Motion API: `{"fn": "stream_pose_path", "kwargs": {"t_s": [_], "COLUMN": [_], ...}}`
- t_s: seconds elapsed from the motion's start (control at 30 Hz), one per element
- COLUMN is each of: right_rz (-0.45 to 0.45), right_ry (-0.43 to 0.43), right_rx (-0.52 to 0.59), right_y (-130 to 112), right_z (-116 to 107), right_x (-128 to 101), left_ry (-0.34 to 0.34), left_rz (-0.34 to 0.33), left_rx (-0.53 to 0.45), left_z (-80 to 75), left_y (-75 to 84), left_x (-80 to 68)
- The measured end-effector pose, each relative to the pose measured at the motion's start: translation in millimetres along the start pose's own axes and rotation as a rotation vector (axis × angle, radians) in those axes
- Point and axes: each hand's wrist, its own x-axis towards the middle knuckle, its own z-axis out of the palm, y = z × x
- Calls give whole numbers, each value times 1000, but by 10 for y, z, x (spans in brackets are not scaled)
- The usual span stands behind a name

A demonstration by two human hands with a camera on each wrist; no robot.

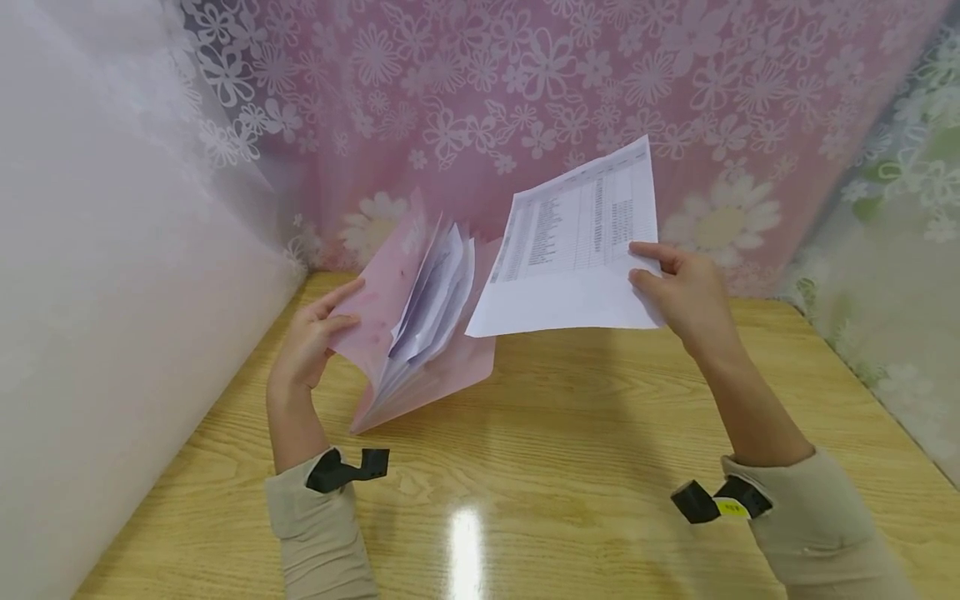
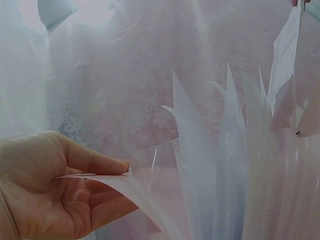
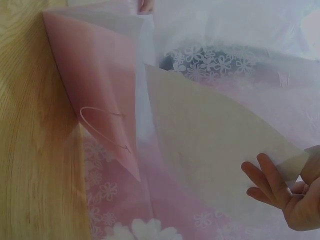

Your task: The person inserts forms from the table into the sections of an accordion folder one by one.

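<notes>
Centre of the head view: a pale pink translucent plastic display folder stood open on its lower edge on the light wooden table, its clear sleeves fanned upward. The left hand, at centre left, pinched the folder's front cover between thumb and curled fingers, tilting it toward the white side panel; the left wrist view showed that thumb pressed down on the cover's thin edge, with the sleeves rising like blades at lower right. The right hand, right of centre, held a white printed sheet with a table of small text by its right edge, thumb on the front, fingers curled behind it. The sheet hung clear of the table, its lower left corner just beside the fanned sleeves but apparently not inside any; from the right wrist view its back showed large and pale, fingertips at lower right. Behind, a pink floral lace curtain filled the upper frame. Judgement: to work sheet and folder together cleanly, the left hand should keep the cover spread wide so one sleeve gapes, while the right keeps the sheet flat and square to the sleeve mouth. A one-edge grip lets the paper sag and catch.
</notes>
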Motion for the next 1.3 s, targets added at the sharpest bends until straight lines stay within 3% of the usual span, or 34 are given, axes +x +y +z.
{"fn": "stream_pose_path", "kwargs": {"t_s": [0.13, 0.5, 0.87, 1.3], "right_rz": [-9, -25, -59, -72], "right_ry": [5, -30, -29, -38], "right_rx": [-58, -33, -114, -148], "right_y": [-59, -169, -199, -263], "right_z": [3, 53, 58, 239], "right_x": [24, 118, 130, 183], "left_ry": [2, -2, -3, -4], "left_rz": [-3, -3, -11, -14], "left_rx": [7, -5, -3, 0], "left_z": [6, 6, 13, 31], "left_y": [-2, -10, -8, -12], "left_x": [-1, 7, 7, 14]}}
